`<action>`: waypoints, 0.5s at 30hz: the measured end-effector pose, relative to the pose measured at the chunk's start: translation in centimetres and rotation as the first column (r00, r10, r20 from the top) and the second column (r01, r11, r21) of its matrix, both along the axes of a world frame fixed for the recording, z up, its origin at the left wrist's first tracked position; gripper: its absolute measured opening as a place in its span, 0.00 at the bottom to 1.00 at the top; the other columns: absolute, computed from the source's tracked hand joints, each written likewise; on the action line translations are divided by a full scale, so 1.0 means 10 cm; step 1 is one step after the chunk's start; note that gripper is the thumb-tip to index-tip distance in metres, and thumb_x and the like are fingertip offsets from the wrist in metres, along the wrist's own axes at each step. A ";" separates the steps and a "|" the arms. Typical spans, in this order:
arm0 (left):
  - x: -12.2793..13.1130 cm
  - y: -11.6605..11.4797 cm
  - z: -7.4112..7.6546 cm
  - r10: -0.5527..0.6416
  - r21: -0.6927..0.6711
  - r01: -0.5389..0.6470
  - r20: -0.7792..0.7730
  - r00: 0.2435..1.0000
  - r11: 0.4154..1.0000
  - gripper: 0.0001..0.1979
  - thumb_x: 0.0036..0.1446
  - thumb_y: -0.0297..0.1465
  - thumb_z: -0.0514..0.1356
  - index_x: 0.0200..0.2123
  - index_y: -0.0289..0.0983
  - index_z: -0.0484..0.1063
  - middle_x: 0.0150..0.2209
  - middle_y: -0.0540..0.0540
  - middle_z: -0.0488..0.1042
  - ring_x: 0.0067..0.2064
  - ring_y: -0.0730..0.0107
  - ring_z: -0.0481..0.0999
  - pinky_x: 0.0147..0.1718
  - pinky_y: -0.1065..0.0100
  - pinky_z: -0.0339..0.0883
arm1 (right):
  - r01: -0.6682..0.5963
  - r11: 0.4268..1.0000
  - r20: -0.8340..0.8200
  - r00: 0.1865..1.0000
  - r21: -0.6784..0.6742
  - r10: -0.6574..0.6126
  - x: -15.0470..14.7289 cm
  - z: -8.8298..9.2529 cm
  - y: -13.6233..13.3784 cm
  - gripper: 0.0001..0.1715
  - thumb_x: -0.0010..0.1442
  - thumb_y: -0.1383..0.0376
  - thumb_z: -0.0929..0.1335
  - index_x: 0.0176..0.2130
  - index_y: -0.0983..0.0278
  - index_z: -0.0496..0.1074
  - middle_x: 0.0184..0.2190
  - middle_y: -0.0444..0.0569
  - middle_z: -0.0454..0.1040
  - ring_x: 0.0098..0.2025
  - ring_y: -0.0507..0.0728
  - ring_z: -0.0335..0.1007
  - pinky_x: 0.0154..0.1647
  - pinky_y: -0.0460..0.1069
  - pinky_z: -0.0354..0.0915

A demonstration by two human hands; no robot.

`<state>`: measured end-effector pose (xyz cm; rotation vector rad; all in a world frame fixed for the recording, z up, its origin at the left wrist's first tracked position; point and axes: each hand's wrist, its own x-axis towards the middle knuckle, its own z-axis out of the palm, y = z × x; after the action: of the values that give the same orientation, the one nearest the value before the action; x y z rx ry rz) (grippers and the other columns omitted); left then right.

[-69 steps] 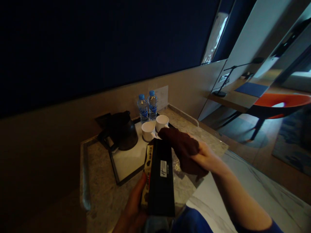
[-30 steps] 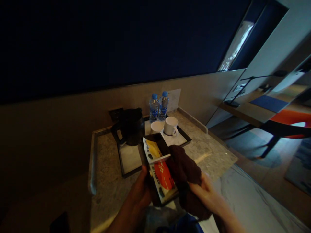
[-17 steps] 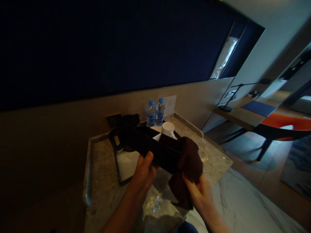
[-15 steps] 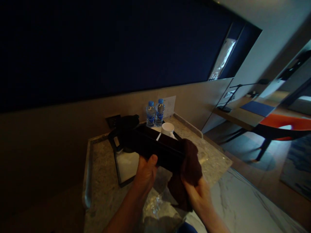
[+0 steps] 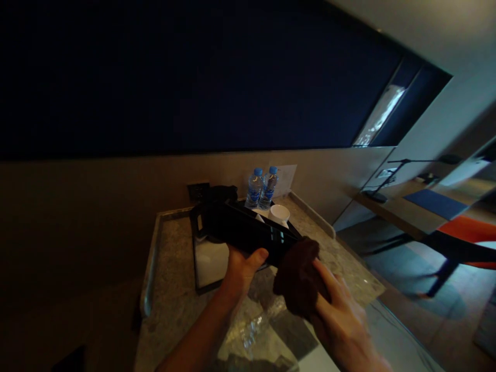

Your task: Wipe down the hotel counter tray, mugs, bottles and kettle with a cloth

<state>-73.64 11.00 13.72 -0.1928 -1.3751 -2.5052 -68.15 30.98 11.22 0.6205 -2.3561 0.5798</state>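
Note:
My left hand (image 5: 244, 268) grips a long black box (image 5: 248, 232) from below, its thumb along the near side. The box is held tilted above the counter, its right end lower. In my right hand (image 5: 344, 315) a dark reddish-brown cloth (image 5: 298, 279) is bunched and pressed against the right end of the box. Behind the box, a dark kettle-like object with a loop handle (image 5: 197, 222) is partly hidden. A black-rimmed tray (image 5: 207, 288) lies beneath, bearing a white mug (image 5: 279, 213).
Two water bottles with blue caps (image 5: 258, 171) stand at the back, before a white card (image 5: 287, 178). The stone counter (image 5: 166, 268) has raised edges left and right. A wall socket (image 5: 197, 190) is behind. To the right are a desk lamp (image 5: 377, 196) and an orange chair (image 5: 470, 230).
The cloth has slid from over the box's right end to its near side, and my right hand has turned with it. The view has shifted, so the counter appears further right.

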 end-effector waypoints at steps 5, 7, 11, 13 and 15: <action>-0.01 -0.06 0.00 0.018 -0.026 -0.018 -0.022 1.000 0.999 0.38 0.46 0.41 0.70 0.58 0.40 0.60 0.54 0.43 0.71 0.63 0.54 0.61 0.61 0.61 0.54 | 0.071 0.887 -0.298 0.952 0.456 0.076 -0.03 0.45 0.13 0.29 0.59 0.75 0.61 0.54 0.53 0.73 0.56 0.58 0.70 0.45 0.64 0.71 0.31 0.52 0.73; 0.01 -0.09 0.02 0.034 -0.023 -0.035 -0.025 0.999 0.999 0.38 0.47 0.41 0.69 0.59 0.40 0.58 0.55 0.43 0.70 0.63 0.54 0.60 0.61 0.61 0.54 | 0.077 0.851 -0.349 0.928 0.520 0.129 -0.01 0.64 0.17 0.29 0.60 0.74 0.60 0.55 0.52 0.73 0.54 0.55 0.73 0.43 0.63 0.71 0.30 0.51 0.73; 0.12 -0.05 0.11 0.017 -0.001 -0.017 0.038 0.999 1.000 0.42 0.45 0.36 0.70 0.61 0.41 0.55 0.56 0.41 0.69 0.62 0.54 0.62 0.58 0.63 0.57 | -0.004 0.821 -0.398 0.873 0.572 0.282 0.03 0.90 0.14 0.29 0.62 0.67 0.60 0.59 0.53 0.69 0.50 0.52 0.77 0.40 0.61 0.73 0.28 0.49 0.73; 0.18 0.01 0.15 -0.039 0.034 0.035 0.123 0.992 0.999 0.45 0.42 0.34 0.72 0.61 0.40 0.54 0.54 0.40 0.71 0.59 0.55 0.66 0.57 0.64 0.59 | -0.086 0.773 -0.334 0.867 0.629 0.368 0.03 0.97 0.06 0.28 0.62 0.67 0.60 0.59 0.55 0.70 0.50 0.50 0.77 0.39 0.60 0.74 0.28 0.49 0.73; 0.22 0.06 0.18 -0.130 0.157 0.096 0.226 0.965 0.983 0.45 0.39 0.33 0.73 0.60 0.40 0.57 0.51 0.41 0.73 0.57 0.55 0.68 0.56 0.64 0.61 | -0.133 0.721 -0.256 0.879 0.680 0.403 0.02 1.03 -0.02 0.27 0.61 0.68 0.59 0.57 0.56 0.71 0.52 0.48 0.76 0.40 0.61 0.74 0.30 0.50 0.73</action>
<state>-71.47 11.58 15.51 0.0598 -1.2896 -2.7855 -67.97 30.80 21.50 1.2872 -2.0464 -0.2775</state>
